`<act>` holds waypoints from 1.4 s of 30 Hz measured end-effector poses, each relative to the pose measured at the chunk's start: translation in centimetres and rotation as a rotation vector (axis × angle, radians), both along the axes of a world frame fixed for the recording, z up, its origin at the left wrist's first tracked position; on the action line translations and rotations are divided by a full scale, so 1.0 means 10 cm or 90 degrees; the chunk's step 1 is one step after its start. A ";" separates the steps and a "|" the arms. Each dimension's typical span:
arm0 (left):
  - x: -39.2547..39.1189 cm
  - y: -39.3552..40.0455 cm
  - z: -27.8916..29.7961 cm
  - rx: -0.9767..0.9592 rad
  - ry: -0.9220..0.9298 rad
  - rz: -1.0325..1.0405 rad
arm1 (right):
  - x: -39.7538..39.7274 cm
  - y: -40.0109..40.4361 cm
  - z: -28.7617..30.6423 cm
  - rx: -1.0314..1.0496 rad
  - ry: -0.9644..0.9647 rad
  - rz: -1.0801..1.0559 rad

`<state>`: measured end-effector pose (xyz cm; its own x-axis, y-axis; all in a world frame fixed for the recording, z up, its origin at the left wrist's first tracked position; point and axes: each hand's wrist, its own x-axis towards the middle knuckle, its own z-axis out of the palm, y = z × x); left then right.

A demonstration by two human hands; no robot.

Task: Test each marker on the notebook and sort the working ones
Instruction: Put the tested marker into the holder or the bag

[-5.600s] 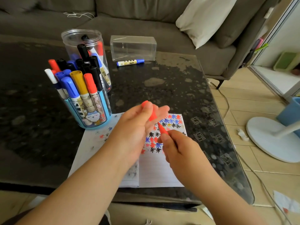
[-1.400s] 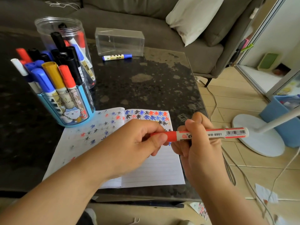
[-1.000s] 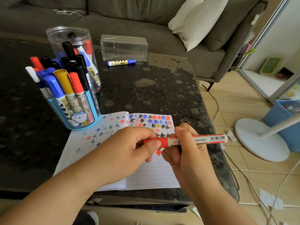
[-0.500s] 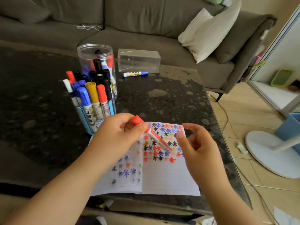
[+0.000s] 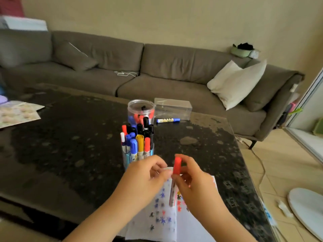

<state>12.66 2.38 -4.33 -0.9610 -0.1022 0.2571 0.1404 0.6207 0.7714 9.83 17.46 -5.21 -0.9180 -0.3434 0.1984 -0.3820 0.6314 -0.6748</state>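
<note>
A red marker stands nearly upright with its cap on top, above the open notebook, whose pages carry coloured star marks. My right hand pinches the marker where the cap meets the barrel. My left hand is close on the marker's left with its fingers curled; blur hides whether its thumb touches the marker. Just beyond my hands, a blue holder is packed with several markers. Behind it stands a clear jar with a few more.
A clear plastic box and a loose blue marker lie at the dark table's far side. Printed sheets lie at far left. A grey sofa runs behind. A white fan base and cables are on the floor at right.
The camera has tilted up. The red marker swung from slanting in my left hand to upright, and my right hand, open before, now pinches it.
</note>
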 end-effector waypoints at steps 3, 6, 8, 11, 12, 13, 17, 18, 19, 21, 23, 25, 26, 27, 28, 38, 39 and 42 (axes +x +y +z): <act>-0.02 -0.30 0.18 -0.014 0.058 0.032 | -0.19 -0.06 0.25 -0.078 0.043 -0.005; -0.17 -0.58 0.38 -0.054 0.094 0.070 | -0.48 -0.18 0.56 -0.147 0.084 -0.011; -0.33 -0.75 0.48 -0.074 0.096 0.095 | -0.70 -0.30 0.76 -0.189 0.115 -0.010; -0.60 -0.96 0.55 -0.107 0.074 0.124 | -1.06 -0.53 0.97 -0.259 0.145 -0.006; -0.69 -1.02 0.56 -0.115 0.066 0.132 | -1.18 -0.62 1.02 -0.275 0.148 -0.005; -0.78 -1.07 0.56 -0.118 0.057 0.138 | -1.30 -0.72 1.06 -0.285 0.149 -0.004; -1.03 -1.20 0.55 -0.096 0.033 0.145 | -1.75 -1.13 1.04 -0.286 0.109 0.025; -1.07 -1.22 0.54 -0.088 0.029 0.145 | -1.85 -1.22 1.00 -0.274 0.094 0.030; -1.10 -1.24 0.52 -0.084 0.027 0.146 | -1.94 -1.29 0.93 -0.253 0.081 0.035; -1.14 -1.29 0.49 -0.078 0.021 0.150 | -2.08 -1.38 0.79 -0.192 0.050 0.048; -1.16 -1.33 0.45 -0.076 0.018 0.156 | -2.16 -1.41 0.65 -0.138 0.020 0.057; -1.18 -1.35 0.43 -0.073 0.015 0.165 | -2.18 -1.41 0.57 -0.100 0.020 0.064; -1.18 -1.35 0.42 -0.071 0.014 0.168 | -2.18 -1.41 0.55 -0.069 0.031 0.072; -1.19 -1.35 0.43 -0.068 0.013 0.169 | -2.19 -1.41 0.55 -0.015 0.047 0.086; -1.19 -1.34 0.43 -0.066 0.011 0.168 | -2.18 -1.41 0.56 0.056 0.061 0.101; -1.07 -0.91 0.63 -0.111 0.098 0.125 | -1.96 -0.97 0.68 0.035 0.091 0.048; -1.05 -0.81 0.65 -0.110 0.112 0.108 | -1.94 -0.83 0.66 0.025 0.074 0.018; -1.01 -0.41 0.62 -0.094 0.145 0.036 | -1.94 -0.38 0.50 0.040 0.008 -0.072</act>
